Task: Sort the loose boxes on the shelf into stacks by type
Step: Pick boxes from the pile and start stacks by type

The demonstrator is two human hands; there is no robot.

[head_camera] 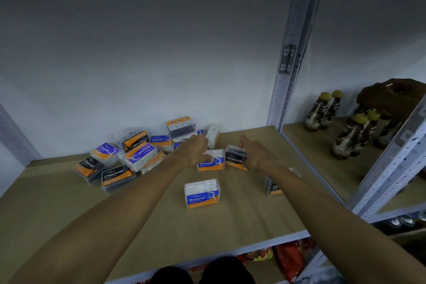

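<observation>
Forearms [119, 200] reach far; left hand [196, 151] clamps fingers on a Round floss box [211, 164], right hand [257, 155] on a Charcoal floss box [235, 158].

Small clear plastic boxes w/ orange-banded labels, 3 types: Round (blue), Smooth (purple), Charcoal (black). Front Round box [200, 193] stands alone, label facing fwd, mid shelf [69, 214]. Behind it, mid Round box [211, 163] and mid Charcoal box [235, 158] sit side by side; left grip [196, 150] holds the former's left end, thumb on top, and right grip [255, 157] holds the latter's right end. Right Charcoal box [273, 187] is partly hidden by the forearm. The rest form a loose heap [138, 154] at back left by the wall, tilted and overlapping, some labels upside down. One white box [213, 135] stands on end at the back.
</observation>
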